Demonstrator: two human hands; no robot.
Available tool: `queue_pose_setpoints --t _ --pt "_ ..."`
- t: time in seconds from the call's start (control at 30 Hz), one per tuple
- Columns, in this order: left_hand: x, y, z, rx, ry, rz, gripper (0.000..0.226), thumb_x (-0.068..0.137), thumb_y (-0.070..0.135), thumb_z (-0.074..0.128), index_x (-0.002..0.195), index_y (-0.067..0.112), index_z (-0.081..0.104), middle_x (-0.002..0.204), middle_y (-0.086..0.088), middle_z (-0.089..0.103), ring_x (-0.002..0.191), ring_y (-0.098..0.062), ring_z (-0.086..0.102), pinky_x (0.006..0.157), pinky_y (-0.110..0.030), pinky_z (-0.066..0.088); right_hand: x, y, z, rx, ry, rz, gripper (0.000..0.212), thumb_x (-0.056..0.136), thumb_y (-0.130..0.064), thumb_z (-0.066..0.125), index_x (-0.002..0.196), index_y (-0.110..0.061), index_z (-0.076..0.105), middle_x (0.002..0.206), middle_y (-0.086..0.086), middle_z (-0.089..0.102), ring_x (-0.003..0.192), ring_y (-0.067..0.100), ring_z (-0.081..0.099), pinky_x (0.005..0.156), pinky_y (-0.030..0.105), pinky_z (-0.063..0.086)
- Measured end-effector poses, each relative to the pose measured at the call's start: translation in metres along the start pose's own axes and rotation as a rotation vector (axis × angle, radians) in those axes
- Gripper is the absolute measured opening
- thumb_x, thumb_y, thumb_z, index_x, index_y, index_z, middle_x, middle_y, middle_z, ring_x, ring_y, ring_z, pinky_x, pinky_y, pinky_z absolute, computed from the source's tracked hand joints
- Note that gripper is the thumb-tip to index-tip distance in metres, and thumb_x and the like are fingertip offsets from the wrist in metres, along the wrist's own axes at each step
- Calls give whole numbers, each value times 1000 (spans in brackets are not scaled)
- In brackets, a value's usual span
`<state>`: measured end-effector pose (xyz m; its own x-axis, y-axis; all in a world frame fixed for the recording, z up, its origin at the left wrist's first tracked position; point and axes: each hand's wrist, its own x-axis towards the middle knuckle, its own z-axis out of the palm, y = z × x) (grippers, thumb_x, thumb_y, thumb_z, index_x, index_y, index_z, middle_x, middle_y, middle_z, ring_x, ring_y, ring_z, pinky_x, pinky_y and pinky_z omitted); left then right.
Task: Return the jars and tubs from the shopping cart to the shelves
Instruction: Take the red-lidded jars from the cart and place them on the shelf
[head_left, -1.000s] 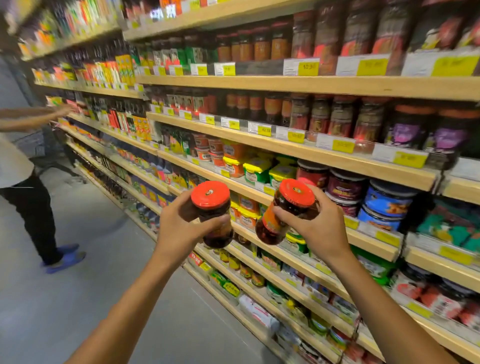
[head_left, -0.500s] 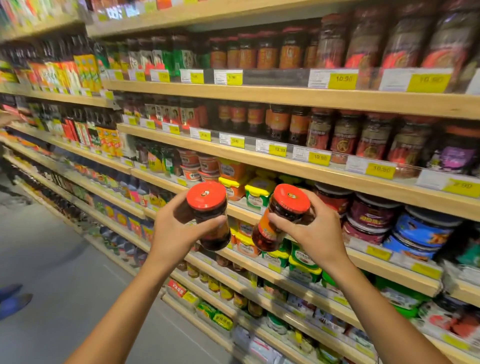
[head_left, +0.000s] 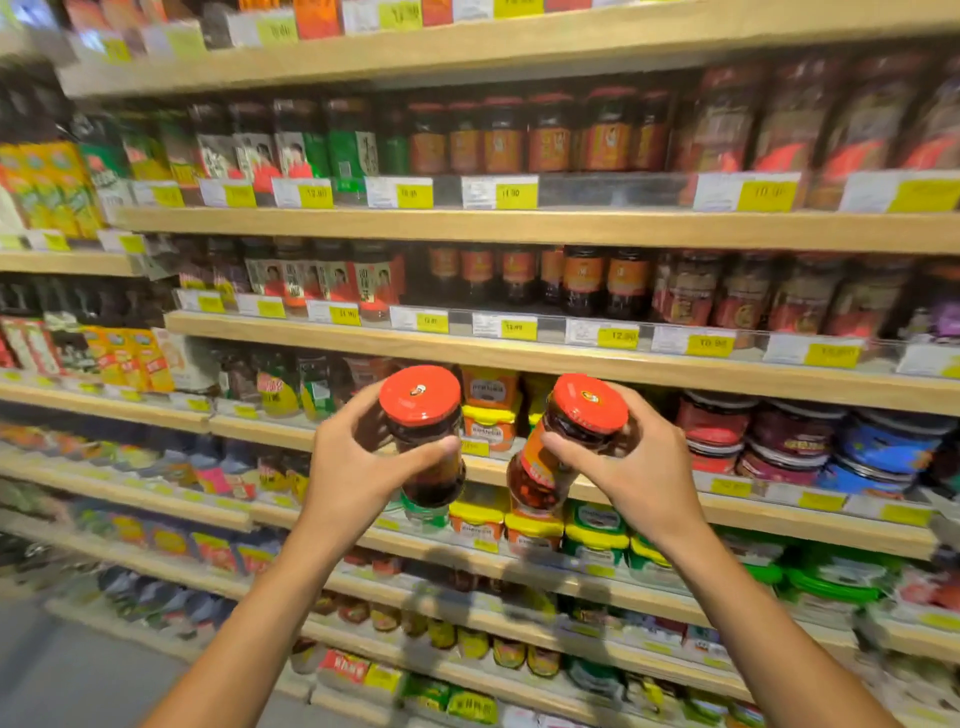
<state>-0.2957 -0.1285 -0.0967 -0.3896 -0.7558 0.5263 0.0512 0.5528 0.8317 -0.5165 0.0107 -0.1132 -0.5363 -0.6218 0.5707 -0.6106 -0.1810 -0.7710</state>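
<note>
The left hand (head_left: 358, 467) is wrapped around a dark glass jar with a round red metal lid (head_left: 426, 431), thumb across the front and fingers behind it, and the jar stands nearly upright. The right hand (head_left: 639, 467) grips a second glass jar with a red lid and an orange label (head_left: 563, 447), which leans with its lid toward the right and its base toward the left. The two jars are held side by side, close but apart, in the air in front of the long pale wooden shelves (head_left: 519, 358) and level with the row of squat tubs with yellow lids (head_left: 488, 421). To the right of the hands on that shelf sit round flat tins in red and blue (head_left: 800, 441). The shelf above carries rows of dark jars with red and orange labels (head_left: 587, 280), behind a clear strip of yellow price tags (head_left: 618, 338). The picture is blurred toward the edges, so the print on the labels cannot be read
</note>
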Motion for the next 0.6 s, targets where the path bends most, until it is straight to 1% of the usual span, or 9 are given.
queue_pose_setpoints --t 0.03,0.1,0.2,0.3,0.37,0.47,0.6 --pt "8 -3 -6 -12 -13 -1 65 57 26 95 117 22 69 108 16 75 102 -1 69 87 -15 52 3 -3 5 -3 6 5 77 60 -66 81 126 -28 66 113 -17 72 104 -3 67 92 27 57" --pt "23 -5 -13 -21 -40 19 68 56 28 96 119 21 69 109 12 75 103 -3 69 89 -17 53 12 -9 12 -15 11 9 78 61 -69 80 126 -30 66 113 -19 72 104 -2 67 92 30 57" --pt "46 -3 -15 -26 -57 61 66 56 25 92 118 21 69 108 15 75 102 -1 69 87 -15 52 29 -17 19 -23 25 4 72 60 -66 81 123 -34 66 110 -21 72 102 -3 67 90 30 57" --pt "68 1 -15 -50 -69 90 61 58 21 91 115 25 68 105 22 74 99 3 69 82 -10 51 48 -21 23 0 40 -12 68 60 -60 84 121 -33 67 108 -19 74 101 0 68 89 30 57" --pt "82 3 -15 -61 -62 118 61 59 19 90 115 27 68 105 23 74 100 3 69 81 -10 51 63 -23 23 22 36 -36 68 61 -55 86 122 -31 67 109 -17 74 101 0 69 88 28 57" --pt "100 8 -19 -90 -41 155 63 57 21 90 115 25 67 106 21 74 100 2 69 82 -12 52 83 -33 24 42 45 -75 70 60 -53 87 122 -29 67 109 -15 74 100 1 70 87 22 56" --pt "127 14 -28 -136 -52 189 65 56 21 90 116 23 67 106 20 74 100 1 69 85 -14 52 104 -48 30 30 60 -128 69 62 -51 88 123 -28 67 109 -16 75 101 3 70 88 26 55"
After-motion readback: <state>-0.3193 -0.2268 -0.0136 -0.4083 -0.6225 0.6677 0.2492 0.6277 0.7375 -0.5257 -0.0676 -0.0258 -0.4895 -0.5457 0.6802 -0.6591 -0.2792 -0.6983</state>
